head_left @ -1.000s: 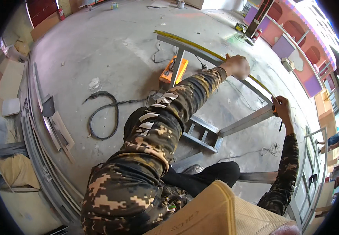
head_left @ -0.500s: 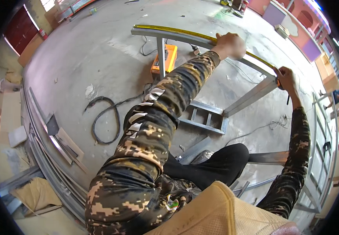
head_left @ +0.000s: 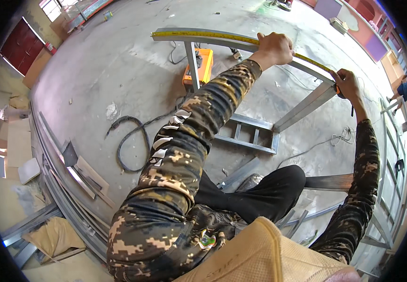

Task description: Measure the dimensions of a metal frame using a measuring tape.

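Observation:
A yellow tape measure blade runs stretched along the top bar of a grey metal frame. My left hand is closed over the middle of this bar, its fingers wrapped round blade and bar. At the bar's right corner, my right hand grips the tape measure's case, of which only a dark and orange part shows. The blade's far end lies at the bar's left tip, beyond both hands. Below, the frame's uprights lead down to a ladder-like base on the floor.
An orange machine stands behind the left upright, its black cable looped on the floor. Long metal strips and boards lie at left. Another metal frame stands at right, with a person beyond it.
The view has shifted slightly. My left hand, blurred before, is now sharp and still on the bar. The blade's end sits nearer the bar's left tip. The person at right shows more.

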Demonstrator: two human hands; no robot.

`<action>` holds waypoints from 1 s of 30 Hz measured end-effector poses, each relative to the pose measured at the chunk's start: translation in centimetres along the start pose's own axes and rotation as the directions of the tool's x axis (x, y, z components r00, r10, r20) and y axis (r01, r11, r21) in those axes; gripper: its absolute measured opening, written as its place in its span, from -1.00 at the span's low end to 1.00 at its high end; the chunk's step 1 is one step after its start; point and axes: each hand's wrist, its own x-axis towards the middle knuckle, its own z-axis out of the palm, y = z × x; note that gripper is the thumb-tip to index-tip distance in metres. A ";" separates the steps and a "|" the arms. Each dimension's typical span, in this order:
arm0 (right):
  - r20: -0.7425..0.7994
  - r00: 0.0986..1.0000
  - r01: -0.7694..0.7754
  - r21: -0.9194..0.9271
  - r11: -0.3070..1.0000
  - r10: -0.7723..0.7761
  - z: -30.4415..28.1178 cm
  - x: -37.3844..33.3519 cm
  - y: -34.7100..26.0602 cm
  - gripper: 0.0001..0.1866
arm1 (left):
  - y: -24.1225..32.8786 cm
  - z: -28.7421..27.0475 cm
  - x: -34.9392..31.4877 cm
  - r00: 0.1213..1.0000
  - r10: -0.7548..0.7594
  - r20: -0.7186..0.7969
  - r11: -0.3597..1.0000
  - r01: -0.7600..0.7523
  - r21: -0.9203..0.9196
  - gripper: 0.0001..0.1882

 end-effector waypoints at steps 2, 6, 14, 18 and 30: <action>-0.027 0.998 0.061 -0.017 0.998 -0.062 -0.2 0.4 0.2 -0.52 | -0.1 0.0 0.6 1.000 0.015 -0.001 1.000 -0.015 -0.017 -0.84; 0.107 0.983 -0.172 0.273 0.947 0.148 0.2 0.9 2.0 -0.55 | -0.8 0.7 3.4 0.988 0.106 0.111 0.991 -0.096 -0.091 -0.78; 0.156 0.987 0.014 0.063 0.998 -0.024 0.8 4.7 4.0 -0.34 | -1.5 2.6 5.4 0.997 0.074 0.018 0.997 -0.074 0.023 -0.72; 0.037 0.999 0.022 0.009 1.000 -0.023 -1.8 2.6 8.5 -0.39 | 4.6 4.2 5.5 0.998 0.068 0.012 0.997 -0.068 0.047 -0.72; 0.007 1.000 0.005 -0.048 0.999 -0.005 -3.8 2.8 9.3 -0.28 | 6.1 4.8 6.1 0.995 0.093 0.036 0.995 -0.094 0.043 -0.81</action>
